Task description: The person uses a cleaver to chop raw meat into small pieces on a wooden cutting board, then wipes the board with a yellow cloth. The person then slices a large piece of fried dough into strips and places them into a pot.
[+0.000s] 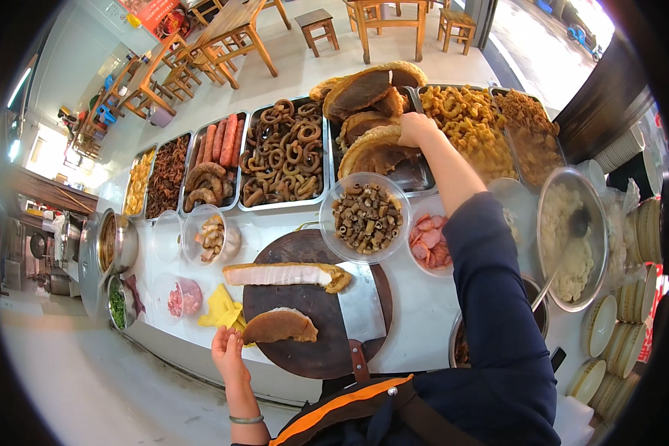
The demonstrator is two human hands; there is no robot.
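Note:
My right hand (418, 129) reaches over a metal tray and grips the edge of a curved piece of fried pork rind (371, 148). More large brown pieces (362, 95) are stacked behind it. My left hand (228, 348), loosely curled and seemingly holding nothing, is beside a slice of brown-faced meat (281, 325) and a yellow cloth (223, 308). That slice lies on a round dark chopping board (290, 362). Farther up the board is a long strip of pale, fatty meat (281, 275). A cleaver (362, 306) rests on the right side, its wooden handle towards me.
A plastic bowl of cut brown tube pieces (368, 217) overlaps the board's far edge. Sliced sausage (430, 240) sits to its right. Trays of brown rings (283, 153) and sausages (223, 139) line the counter's far side. A steel bowl with a ladle (571, 240) and stacked bowls (599, 326) stand right.

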